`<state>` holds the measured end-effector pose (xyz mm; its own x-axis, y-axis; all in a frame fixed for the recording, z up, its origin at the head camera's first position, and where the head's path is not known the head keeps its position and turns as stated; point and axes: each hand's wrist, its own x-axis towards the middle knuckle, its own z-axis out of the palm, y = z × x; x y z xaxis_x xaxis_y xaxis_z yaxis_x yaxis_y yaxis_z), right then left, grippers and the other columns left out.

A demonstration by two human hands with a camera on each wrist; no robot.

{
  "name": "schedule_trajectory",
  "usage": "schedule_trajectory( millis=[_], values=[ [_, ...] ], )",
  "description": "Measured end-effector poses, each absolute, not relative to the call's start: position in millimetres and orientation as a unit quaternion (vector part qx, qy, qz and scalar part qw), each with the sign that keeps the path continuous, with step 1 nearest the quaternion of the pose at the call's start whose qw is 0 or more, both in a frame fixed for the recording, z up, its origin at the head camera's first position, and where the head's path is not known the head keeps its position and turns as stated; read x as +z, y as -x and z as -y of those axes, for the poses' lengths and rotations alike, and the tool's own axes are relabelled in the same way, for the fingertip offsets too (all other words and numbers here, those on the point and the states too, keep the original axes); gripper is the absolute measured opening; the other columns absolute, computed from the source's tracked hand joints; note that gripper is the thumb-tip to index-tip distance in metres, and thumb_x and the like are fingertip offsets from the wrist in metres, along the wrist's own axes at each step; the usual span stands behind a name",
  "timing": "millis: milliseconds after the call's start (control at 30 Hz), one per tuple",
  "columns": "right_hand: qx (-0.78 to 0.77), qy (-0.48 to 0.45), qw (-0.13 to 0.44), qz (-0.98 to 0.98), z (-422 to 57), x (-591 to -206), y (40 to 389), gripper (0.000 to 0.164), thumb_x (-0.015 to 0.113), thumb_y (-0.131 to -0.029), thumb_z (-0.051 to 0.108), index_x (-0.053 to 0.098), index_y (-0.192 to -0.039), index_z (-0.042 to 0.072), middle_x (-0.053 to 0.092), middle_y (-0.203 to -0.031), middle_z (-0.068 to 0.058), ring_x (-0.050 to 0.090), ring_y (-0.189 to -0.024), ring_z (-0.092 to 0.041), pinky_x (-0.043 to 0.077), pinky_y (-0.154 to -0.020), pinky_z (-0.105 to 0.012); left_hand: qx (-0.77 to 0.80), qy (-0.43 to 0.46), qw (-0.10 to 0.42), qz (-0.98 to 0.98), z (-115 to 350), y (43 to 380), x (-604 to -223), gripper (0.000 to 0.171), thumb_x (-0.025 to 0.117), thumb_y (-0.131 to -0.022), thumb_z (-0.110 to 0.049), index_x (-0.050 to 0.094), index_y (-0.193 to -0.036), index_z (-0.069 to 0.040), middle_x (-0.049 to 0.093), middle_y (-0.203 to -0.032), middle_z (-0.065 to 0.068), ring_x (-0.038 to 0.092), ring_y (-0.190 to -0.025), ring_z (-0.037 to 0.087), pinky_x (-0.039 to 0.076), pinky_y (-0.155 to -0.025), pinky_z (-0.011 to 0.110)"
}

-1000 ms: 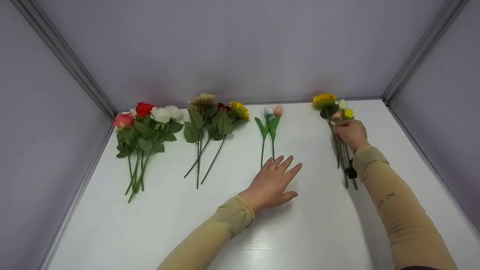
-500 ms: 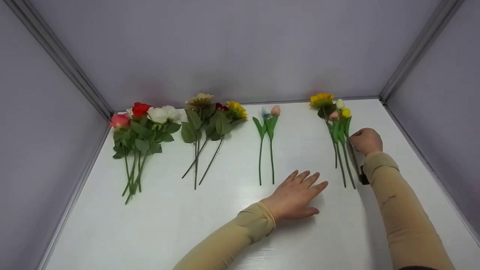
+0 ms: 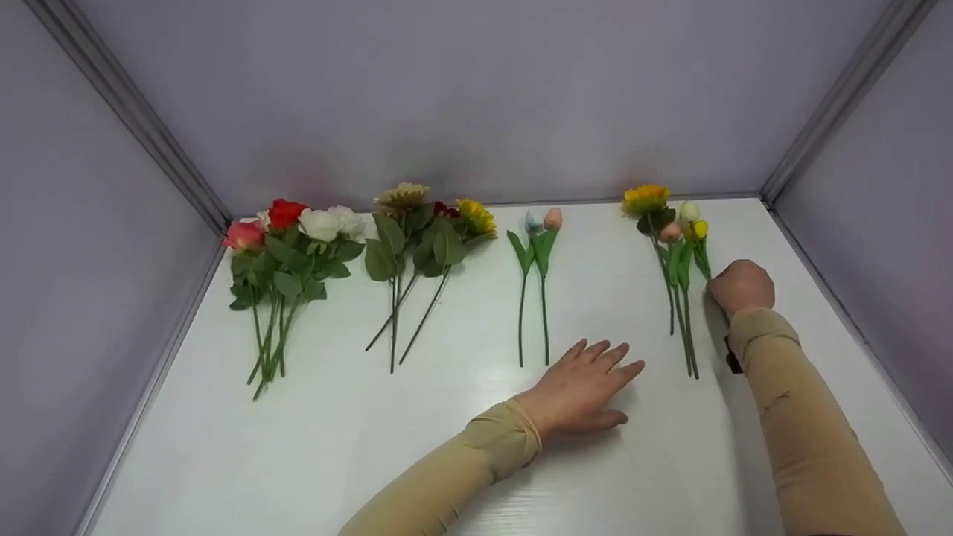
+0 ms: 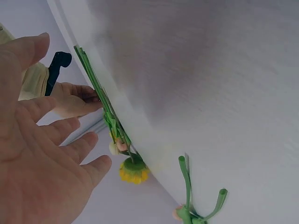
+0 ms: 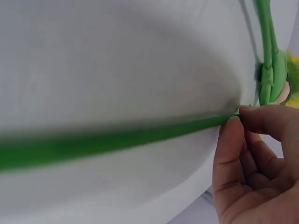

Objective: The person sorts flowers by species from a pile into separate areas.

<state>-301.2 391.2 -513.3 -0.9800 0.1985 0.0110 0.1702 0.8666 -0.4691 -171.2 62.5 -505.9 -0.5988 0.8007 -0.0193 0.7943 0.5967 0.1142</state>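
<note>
My right hand (image 3: 742, 286) pinches the green stem of a yellow tulip (image 3: 700, 229) between thumb and fingertips. In the right wrist view that stem (image 5: 117, 141) runs left from the pinch, close over the white table. Just left of it lie a white tulip (image 3: 689, 212), a pink tulip (image 3: 670, 232) and a yellow sunflower (image 3: 645, 199), their stems close together. My left hand (image 3: 581, 387) is held palm down over the table with fingers spread and holds nothing. Nearest to it are a blue tulip (image 3: 532, 222) and a peach tulip (image 3: 552, 218), lying side by side.
At the far left lies a bunch of red, pink and white roses (image 3: 320, 225). Beside it are a cream flower (image 3: 403, 196), a dark red flower (image 3: 445, 211) and another sunflower (image 3: 475, 216). Grey panels (image 3: 476, 97) enclose the white table (image 3: 260, 476) at the back and sides.
My right hand has moved right and toward me, drawing the yellow tulip's stem away from the group at a slant. My left hand has shifted right and nearer, off the blue and peach tulips' stems.
</note>
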Motion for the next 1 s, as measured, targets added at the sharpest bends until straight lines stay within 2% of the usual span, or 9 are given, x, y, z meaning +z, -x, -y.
schedule_trajectory(
  millis=[200,267,367,533,667,767,867,1000],
  values=[
    [0.247,0.107,0.034,0.962,-402.8,-506.9,291.7,0.029,0.057,-0.090,0.011,0.070,-0.090,-0.015,0.069,-0.080,-0.026,0.063,-0.075,-0.042,0.052,-0.067,-0.055,0.052,-0.448,0.034,-0.892,-62.5,170.9,-506.8,0.073,0.062,-0.099,-0.053,0.034,-0.161,-0.026,0.030,-0.166,0.002,0.027,-0.152,0.023,0.021,-0.123,0.042],
    [0.262,0.108,0.032,0.959,-406.8,-504.2,290.0,0.031,0.058,-0.091,0.013,0.070,-0.096,-0.015,0.070,-0.076,-0.021,0.064,-0.073,-0.039,0.052,-0.068,-0.053,0.057,-0.446,0.034,-0.893,-62.5,171.1,-506.6,0.072,0.062,-0.100,-0.052,0.035,-0.161,-0.026,0.031,-0.166,0.001,0.028,-0.152,0.022,0.021,-0.123,0.042],
    [0.295,0.114,0.026,0.948,-410.7,-500.5,288.8,0.034,0.059,-0.094,0.015,0.071,-0.103,-0.015,0.071,-0.072,-0.014,0.065,-0.066,-0.027,0.053,-0.066,-0.043,0.071,-0.438,0.034,-0.896,-62.8,172.0,-505.2,0.068,0.061,-0.101,-0.050,0.038,-0.160,-0.025,0.034,-0.164,0.001,0.031,-0.150,0.021,0.023,-0.123,0.040],
    [0.422,0.135,0.006,0.896,-404.2,-492.6,289.7,0.042,0.060,-0.101,0.022,0.063,-0.121,-0.014,0.071,-0.098,-0.015,0.069,-0.073,-0.013,0.059,-0.069,-0.028,0.124,-0.411,0.033,-0.902,-60.1,176.0,-502.1,0.059,0.058,-0.103,-0.044,0.045,-0.156,-0.020,0.042,-0.159,0.002,0.039,-0.146,0.018,0.029,-0.120,0.034],
    [0.513,0.133,-0.004,0.848,-385.2,-485.2,292.5,0.045,0.062,-0.102,0.024,0.058,-0.127,-0.013,0.068,-0.100,-0.009,0.070,-0.079,-0.009,0.060,-0.076,-0.026,0.192,-0.378,0.046,-0.905,-55.1,179.7,-499.7,0.052,0.057,-0.105,-0.038,0.051,-0.152,-0.017,0.048,-0.154,0.002,0.043,-0.142,0.016,0.035,-0.116,0.030],
    [0.559,0.124,-0.023,0.820,-365.0,-482.1,295.0,0.046,0.063,-0.102,0.024,0.056,-0.130,-0.012,0.068,-0.099,-0.005,0.069,-0.082,-0.008,0.060,-0.080,-0.026,0.268,-0.334,0.076,-0.900,-51.0,181.8,-498.4,0.047,0.058,-0.105,-0.034,0.056,-0.148,-0.016,0.054,-0.150,-0.001,0.049,-0.138,0.013,0.039,-0.112,0.028],
    [0.600,0.113,-0.054,0.790,-337.3,-482.8,296.3,0.049,0.063,-0.103,0.025,0.054,-0.136,-0.010,0.066,-0.111,-0.010,0.069,-0.092,-0.012,0.058,-0.085,-0.027,0.371,-0.271,0.118,-0.880,-45.8,184.6,-499.1,0.042,0.059,-0.105,-0.031,0.060,-0.143,-0.014,0.059,-0.143,-0.002,0.057,-0.129,0.012,0.045,-0.105,0.027],
    [0.643,0.087,-0.083,0.756,-289.2,-486.2,292.2,0.052,0.066,-0.102,0.028,0.055,-0.138,-0.008,0.061,-0.124,-0.021,0.067,-0.099,-0.018,0.058,-0.089,-0.030,0.494,-0.194,0.153,-0.833,-36.6,190.2,-503.1,0.040,0.060,-0.104,-0.027,0.063,-0.139,-0.007,0.066,-0.133,0.003,0.065,-0.118,0.017,0.051,-0.097,0.028]
  ],
)
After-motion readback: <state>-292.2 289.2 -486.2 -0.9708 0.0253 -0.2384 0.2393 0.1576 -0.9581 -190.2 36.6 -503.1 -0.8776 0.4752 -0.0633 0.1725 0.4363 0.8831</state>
